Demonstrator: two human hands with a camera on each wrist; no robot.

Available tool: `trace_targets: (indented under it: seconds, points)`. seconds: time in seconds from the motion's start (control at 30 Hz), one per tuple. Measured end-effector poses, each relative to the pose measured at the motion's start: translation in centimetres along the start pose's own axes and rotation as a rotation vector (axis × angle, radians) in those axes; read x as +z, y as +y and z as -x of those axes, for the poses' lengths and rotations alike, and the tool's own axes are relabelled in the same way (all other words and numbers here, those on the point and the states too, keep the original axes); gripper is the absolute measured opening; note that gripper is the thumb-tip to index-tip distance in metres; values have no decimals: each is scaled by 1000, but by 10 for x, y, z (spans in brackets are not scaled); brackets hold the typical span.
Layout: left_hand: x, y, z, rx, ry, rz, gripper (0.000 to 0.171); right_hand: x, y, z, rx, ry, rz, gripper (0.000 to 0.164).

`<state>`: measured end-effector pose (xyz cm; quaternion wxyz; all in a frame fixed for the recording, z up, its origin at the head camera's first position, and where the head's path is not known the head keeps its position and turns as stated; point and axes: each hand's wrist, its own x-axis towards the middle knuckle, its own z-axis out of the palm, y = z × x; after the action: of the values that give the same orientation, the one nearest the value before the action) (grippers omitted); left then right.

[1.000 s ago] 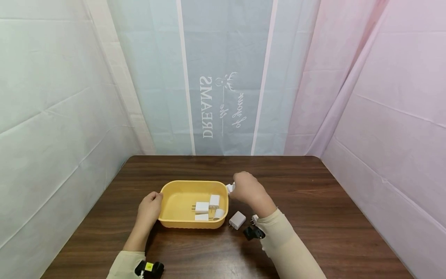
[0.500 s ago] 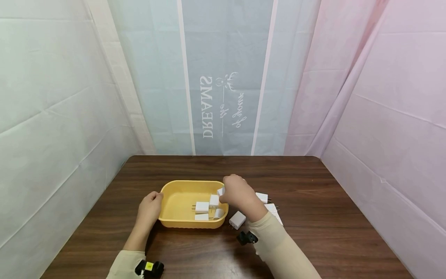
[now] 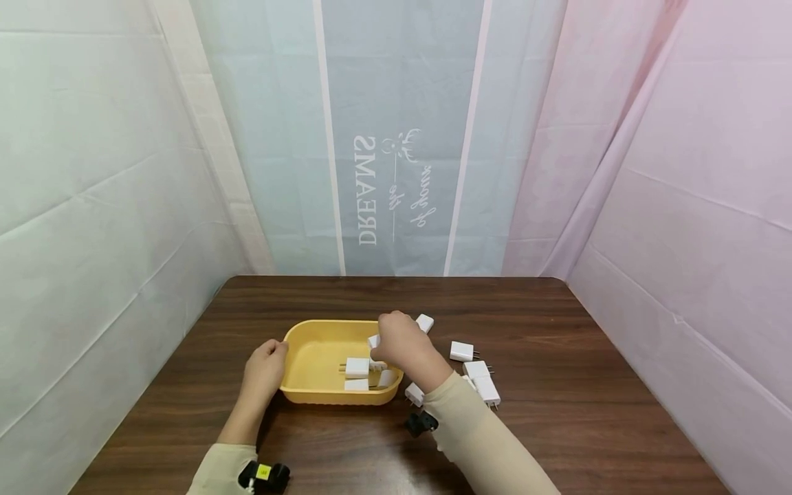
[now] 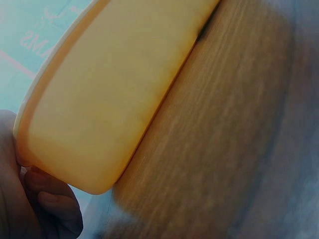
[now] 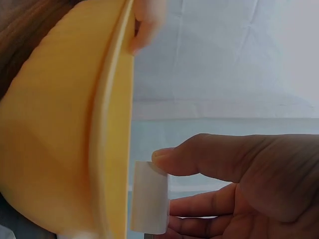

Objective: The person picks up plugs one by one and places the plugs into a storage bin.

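A yellow plastic basin (image 3: pixel 318 397) stands on the table, its left rim gripped by my left hand (image 3: pixel 265 368). In the left wrist view the thumb and curled fingers (image 4: pixel 57 204) pinch that rim. My right hand (image 3: pixel 405 349) is over the basin's right end, pinching a white charger plug (image 5: pixel 149 199) between thumb and fingers. In the right wrist view this plug is beside the basin's rim (image 5: pixel 107 124). Several white charger plugs lie inside the basin, among them one charger plug (image 3: pixel 357 368) with its prongs to the left. Others there are partly hidden by my right hand.
Several more charger plugs lie on the brown wooden table (image 3: pixel 557 412) right of the basin: a lone charger plug (image 3: pixel 462 351), a clustered charger plug (image 3: pixel 487 390), one charger plug (image 3: pixel 414 393) near my wrist, and another charger plug (image 3: pixel 424 323) behind my hand.
My right hand has moved left from beside the basin to over its right end, carrying a charger plug. More plugs on the table have come into view. My left hand stays on the rim.
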<state>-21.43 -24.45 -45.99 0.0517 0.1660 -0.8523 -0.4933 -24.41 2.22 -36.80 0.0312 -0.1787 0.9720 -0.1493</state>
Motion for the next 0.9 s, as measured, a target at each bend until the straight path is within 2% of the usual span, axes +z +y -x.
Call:
trace_targets:
  seconds: [0.43,0.9]
  points:
    - [0,0,-1,6,12,-11,43,16,-12,-9,-30,-19,-34,32]
    - [1,0,-1,7,24,-1,41,27,-20,-18,8,-37,-94,40]
